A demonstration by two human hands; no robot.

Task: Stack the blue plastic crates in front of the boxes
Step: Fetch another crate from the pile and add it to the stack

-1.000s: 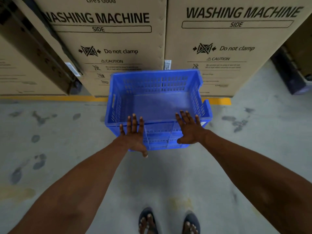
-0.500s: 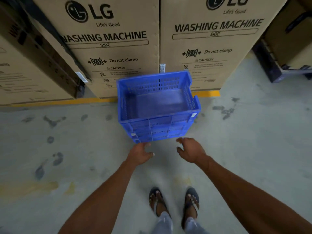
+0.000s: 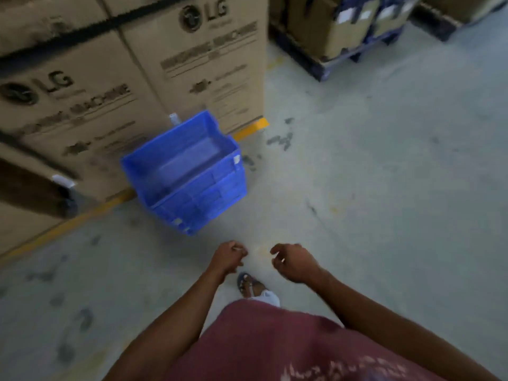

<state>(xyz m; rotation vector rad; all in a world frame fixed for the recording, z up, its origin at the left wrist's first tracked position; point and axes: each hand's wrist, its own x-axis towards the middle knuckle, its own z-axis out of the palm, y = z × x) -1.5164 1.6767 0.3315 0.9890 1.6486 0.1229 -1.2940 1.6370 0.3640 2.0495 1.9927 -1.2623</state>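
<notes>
The blue plastic crates sit stacked on the floor against the washing machine boxes (so stacking looks done); left hand and right hand hang loosely curled, holding nothing, apart from the stack.

Grey concrete floor (stained), yellow line

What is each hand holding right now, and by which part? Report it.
Nothing is held. The left hand and right hand hang loosely curled, apart from the blue crates stacked on the floor.
</notes>
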